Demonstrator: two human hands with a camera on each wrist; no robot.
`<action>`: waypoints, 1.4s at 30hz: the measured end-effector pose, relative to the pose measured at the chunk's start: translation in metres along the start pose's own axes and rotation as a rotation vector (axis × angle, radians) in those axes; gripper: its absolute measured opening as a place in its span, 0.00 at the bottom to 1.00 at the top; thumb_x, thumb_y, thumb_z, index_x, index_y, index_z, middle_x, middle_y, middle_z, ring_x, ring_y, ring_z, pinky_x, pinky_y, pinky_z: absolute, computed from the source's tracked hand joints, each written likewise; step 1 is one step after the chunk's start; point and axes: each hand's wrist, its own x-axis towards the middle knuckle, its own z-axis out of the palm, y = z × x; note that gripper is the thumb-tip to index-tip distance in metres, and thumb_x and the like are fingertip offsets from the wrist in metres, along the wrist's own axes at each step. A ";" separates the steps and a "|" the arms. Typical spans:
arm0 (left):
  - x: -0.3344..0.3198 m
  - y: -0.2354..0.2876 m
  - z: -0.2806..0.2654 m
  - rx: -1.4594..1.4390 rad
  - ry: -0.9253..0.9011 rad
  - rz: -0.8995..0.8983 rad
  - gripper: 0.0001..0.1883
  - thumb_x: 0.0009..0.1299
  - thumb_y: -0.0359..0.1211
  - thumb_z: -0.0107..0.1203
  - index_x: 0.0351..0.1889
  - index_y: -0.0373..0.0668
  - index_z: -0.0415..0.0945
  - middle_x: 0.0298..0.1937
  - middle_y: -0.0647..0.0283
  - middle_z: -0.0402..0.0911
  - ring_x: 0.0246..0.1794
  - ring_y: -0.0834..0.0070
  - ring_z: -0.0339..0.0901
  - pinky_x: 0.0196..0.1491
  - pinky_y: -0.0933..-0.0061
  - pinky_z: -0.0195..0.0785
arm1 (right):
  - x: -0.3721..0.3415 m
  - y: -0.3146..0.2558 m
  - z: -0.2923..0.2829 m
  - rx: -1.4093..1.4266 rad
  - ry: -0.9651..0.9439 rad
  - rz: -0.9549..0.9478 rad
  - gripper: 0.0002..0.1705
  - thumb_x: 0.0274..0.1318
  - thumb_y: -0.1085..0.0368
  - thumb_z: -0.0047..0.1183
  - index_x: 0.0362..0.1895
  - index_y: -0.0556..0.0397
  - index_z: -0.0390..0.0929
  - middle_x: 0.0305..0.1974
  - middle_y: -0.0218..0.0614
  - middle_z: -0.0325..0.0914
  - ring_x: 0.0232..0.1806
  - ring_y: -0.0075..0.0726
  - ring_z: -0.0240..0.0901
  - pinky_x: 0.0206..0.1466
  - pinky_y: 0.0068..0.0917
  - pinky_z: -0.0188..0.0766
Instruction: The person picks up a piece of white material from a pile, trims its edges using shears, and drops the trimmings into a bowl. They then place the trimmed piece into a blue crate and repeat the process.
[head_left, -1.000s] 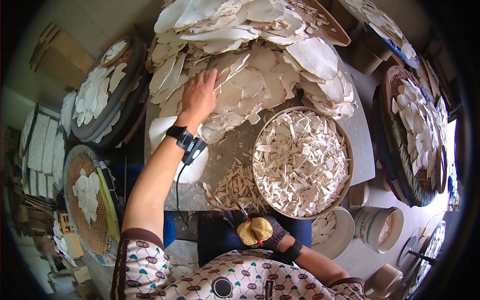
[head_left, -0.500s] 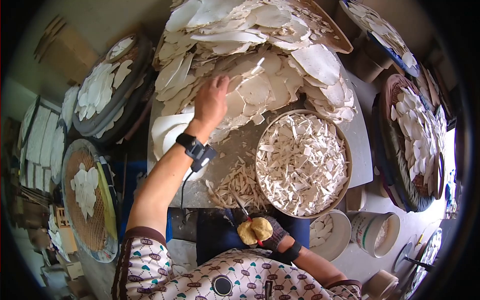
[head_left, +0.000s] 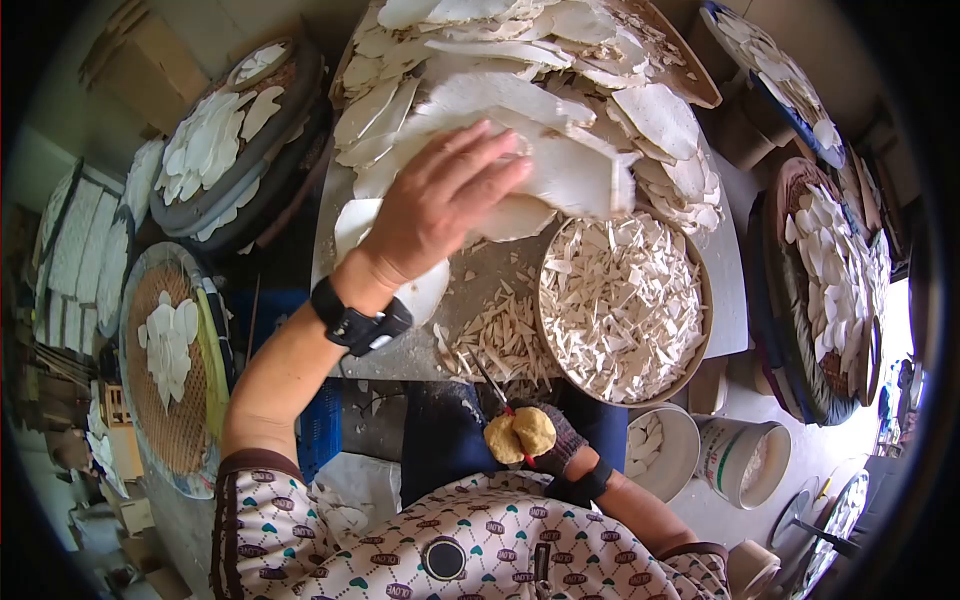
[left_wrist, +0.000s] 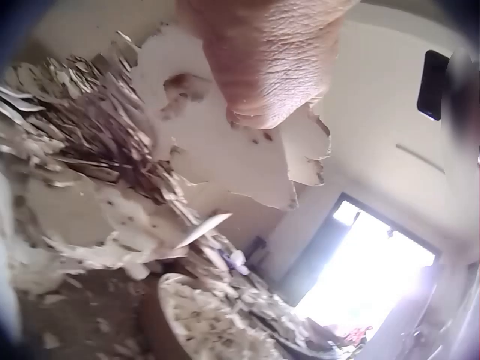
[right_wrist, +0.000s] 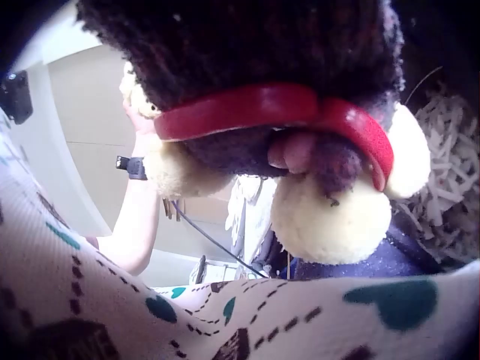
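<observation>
My bare left hand grips a large, thin whitish slab with a ragged edge, raised over the heap. In the left wrist view, brown spots mark the slab beside the hand; the fingertips are hidden. Low over my lap, my gloved right hand holds scissors with red handles and narrow blades pointing up toward the table. Lumpy yellow padding is fixed about the handles. The fingers reach through the handle loops in the right wrist view.
A tall heap of slabs covers the back of the grey table. At its front stand a round tub of cut strips and a loose pile of scraps. Buckets are at floor level right; trays of slabs flank both sides.
My left hand has come up from the heap's left side and moved right, with the slab now lifted in it. The right hand and scissors keep nearly the same place.
</observation>
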 end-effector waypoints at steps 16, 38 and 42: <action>-0.185 0.013 -0.021 -0.192 -0.223 -0.697 0.17 0.55 0.24 0.59 0.44 0.40 0.76 0.48 0.59 0.74 0.51 0.62 0.71 0.53 0.69 0.65 | 0.005 0.008 0.003 -0.374 0.090 -0.154 0.25 0.38 0.61 0.64 0.44 0.52 0.72 0.38 0.37 0.76 0.42 0.39 0.74 0.47 0.30 0.70; -0.039 0.069 0.095 -0.302 -0.302 -0.739 0.16 0.59 0.38 0.60 0.41 0.38 0.76 0.35 0.56 0.79 0.35 0.63 0.77 0.37 0.68 0.70 | -0.029 -0.072 0.020 -0.368 0.196 -0.314 0.09 0.50 0.63 0.53 0.35 0.53 0.75 0.32 0.38 0.77 0.35 0.34 0.76 0.39 0.27 0.71; -0.021 0.063 0.131 -0.170 -0.529 -0.815 0.17 0.57 0.38 0.62 0.36 0.36 0.74 0.32 0.56 0.80 0.31 0.65 0.78 0.33 0.68 0.70 | -0.040 -0.058 0.009 -0.124 0.082 -0.249 0.22 0.41 0.61 0.62 0.42 0.56 0.73 0.40 0.40 0.75 0.40 0.41 0.74 0.45 0.30 0.70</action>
